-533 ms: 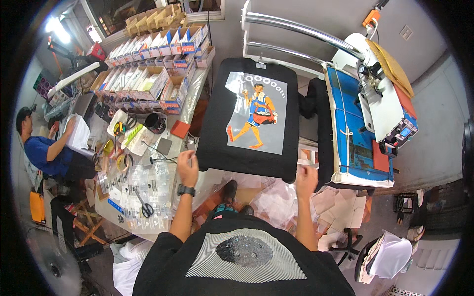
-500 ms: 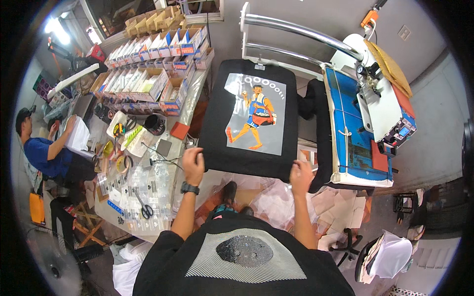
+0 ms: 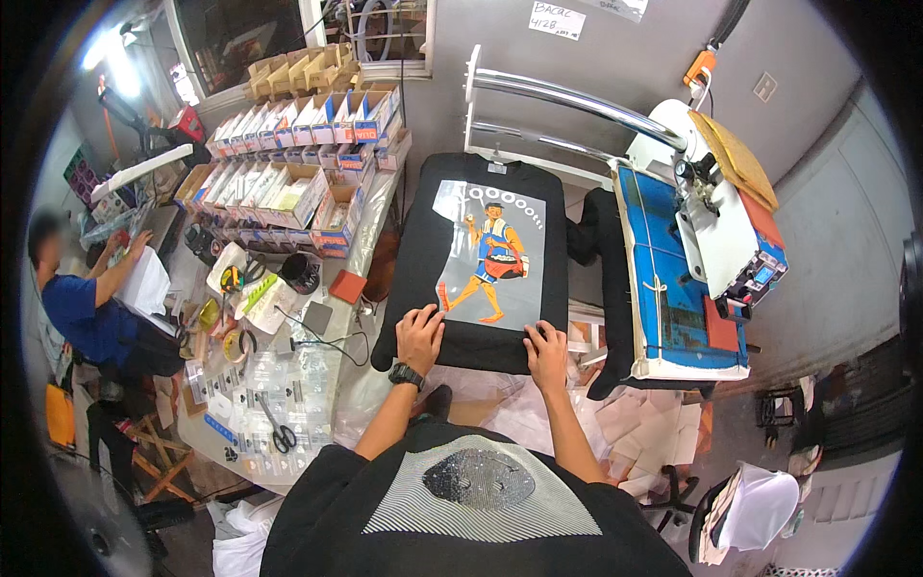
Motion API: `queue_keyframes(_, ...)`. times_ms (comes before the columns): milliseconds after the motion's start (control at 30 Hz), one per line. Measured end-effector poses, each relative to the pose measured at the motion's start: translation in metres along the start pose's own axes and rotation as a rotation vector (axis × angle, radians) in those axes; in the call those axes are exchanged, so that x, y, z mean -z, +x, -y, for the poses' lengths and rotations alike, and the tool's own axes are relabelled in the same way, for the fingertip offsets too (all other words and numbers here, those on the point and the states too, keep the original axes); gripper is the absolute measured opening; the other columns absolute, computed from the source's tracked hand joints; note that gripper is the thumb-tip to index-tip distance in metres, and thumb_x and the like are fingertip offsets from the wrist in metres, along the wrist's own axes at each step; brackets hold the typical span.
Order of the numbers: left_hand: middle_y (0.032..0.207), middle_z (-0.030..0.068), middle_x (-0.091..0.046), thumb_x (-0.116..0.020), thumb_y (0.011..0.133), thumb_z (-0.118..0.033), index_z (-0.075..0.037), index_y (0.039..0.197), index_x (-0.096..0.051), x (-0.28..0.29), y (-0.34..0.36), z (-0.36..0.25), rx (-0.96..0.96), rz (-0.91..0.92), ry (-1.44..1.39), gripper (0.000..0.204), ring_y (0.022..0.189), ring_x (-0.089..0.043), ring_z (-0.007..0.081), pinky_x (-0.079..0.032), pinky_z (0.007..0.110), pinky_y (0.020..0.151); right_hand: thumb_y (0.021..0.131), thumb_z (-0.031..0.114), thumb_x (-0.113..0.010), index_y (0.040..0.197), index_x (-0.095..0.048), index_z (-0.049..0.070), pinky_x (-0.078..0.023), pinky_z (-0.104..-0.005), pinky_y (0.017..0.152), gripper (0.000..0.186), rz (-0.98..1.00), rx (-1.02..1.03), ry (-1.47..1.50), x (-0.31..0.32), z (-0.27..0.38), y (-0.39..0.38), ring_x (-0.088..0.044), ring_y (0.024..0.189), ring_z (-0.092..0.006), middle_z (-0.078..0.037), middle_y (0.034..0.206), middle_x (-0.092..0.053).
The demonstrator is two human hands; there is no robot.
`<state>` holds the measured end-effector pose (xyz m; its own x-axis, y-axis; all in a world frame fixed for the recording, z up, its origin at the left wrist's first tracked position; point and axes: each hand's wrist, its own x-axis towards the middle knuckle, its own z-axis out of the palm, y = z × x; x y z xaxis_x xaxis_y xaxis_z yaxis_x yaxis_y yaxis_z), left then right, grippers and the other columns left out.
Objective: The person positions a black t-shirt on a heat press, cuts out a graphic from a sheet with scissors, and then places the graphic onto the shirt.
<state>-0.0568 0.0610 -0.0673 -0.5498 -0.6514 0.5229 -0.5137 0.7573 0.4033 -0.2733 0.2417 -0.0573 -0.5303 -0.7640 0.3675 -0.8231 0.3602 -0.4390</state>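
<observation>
A black T-shirt [image 3: 413,250] lies stretched flat before me on a board that it covers. On its front rests a clear, shiny sheet bearing a colourful walking figure [image 3: 496,252] with white rings above it. My left hand [image 3: 419,338] touches the lower left corner of the sheet, fingers apart and resting on the cloth. At the lower right corner, my right hand [image 3: 546,358] sits with its fingertips on the sheet's edge and the shirt, fingers also apart. Beside the shirt, on the right, is a second black-covered board [image 3: 606,288], partly hidden.
A white heat press head [image 3: 726,231] stands over a blue bed [image 3: 663,260] on the right, under chrome rails [image 3: 577,104]. The left table holds boxes [image 3: 279,183], scissors [image 3: 279,425], tape [image 3: 238,344] and a red block [image 3: 348,286]. Far left, a person in blue [image 3: 87,308] handles white cloth.
Both hands have moved inward from the shirt's lower side edges onto the sheet's lower corners. The view has tilted up a little, so more of the wall shows.
</observation>
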Motion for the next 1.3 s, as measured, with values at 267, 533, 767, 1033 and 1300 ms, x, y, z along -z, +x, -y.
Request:
queue_keyframes(267,0.127,0.0014,-0.063,-0.064,0.091,-0.017,-0.012,0.116,-0.07,-0.001,-0.01,0.008,-0.034,-0.028,-0.001,0.026,0.116,-0.053,0.0251,-0.04,0.042,0.098,0.087,0.018,-0.068,0.112,-0.073,0.015,-0.046,-0.0434,0.095,0.026,-0.004,0.003,0.056,-0.004,0.001,-0.001,-0.054,0.11,-0.0316,-0.007,0.124,-0.06)
queue_keyframes(533,0.134,0.0023,-0.06,-0.061,0.092,-0.019,-0.012,0.122,-0.068,0.006,-0.013,0.0,-0.024,0.019,-0.001,0.031,0.121,-0.051,0.0255,-0.037,0.043,0.103,0.088,0.018,-0.068,0.114,-0.074,0.015,-0.043,-0.042,0.098,0.027,-0.012,-0.112,0.11,-0.005,0.001,-0.005,-0.053,0.111,-0.0302,-0.006,0.127,-0.06)
queue_keyframes(767,0.137,0.0024,-0.059,-0.06,0.094,-0.019,-0.011,0.124,-0.067,0.003,-0.011,0.003,-0.01,0.056,-0.031,0.032,0.123,-0.05,0.0257,-0.037,0.042,0.105,0.088,0.017,-0.067,0.112,-0.075,0.015,-0.044,-0.0423,0.097,0.026,-0.01,-0.09,0.092,-0.004,0.003,-0.002,-0.054,0.111,-0.0302,-0.007,0.127,-0.059)
queue_keyframes(1033,0.136,0.0034,-0.059,-0.06,0.093,-0.02,-0.009,0.123,-0.067,0.003,-0.012,0.008,-0.021,0.047,-0.083,0.032,0.123,-0.05,0.0259,-0.037,0.043,0.104,0.088,0.017,-0.067,0.114,-0.074,0.017,-0.043,-0.0433,0.098,0.027,-0.017,-0.055,0.05,-0.007,-0.001,-0.004,-0.053,0.112,-0.0312,-0.006,0.128,-0.058)
queue_keyframes(1300,0.137,0.0048,-0.059,-0.06,0.094,-0.021,-0.008,0.126,-0.065,0.006,-0.011,0.009,-0.044,0.091,-0.072,0.035,0.122,-0.05,0.027,-0.038,0.042,0.105,0.087,0.016,-0.068,0.113,-0.074,0.017,-0.043,-0.0429,0.098,0.027,-0.004,-0.067,0.064,-0.005,-0.001,-0.004,-0.053,0.113,-0.0311,-0.007,0.128,-0.058)
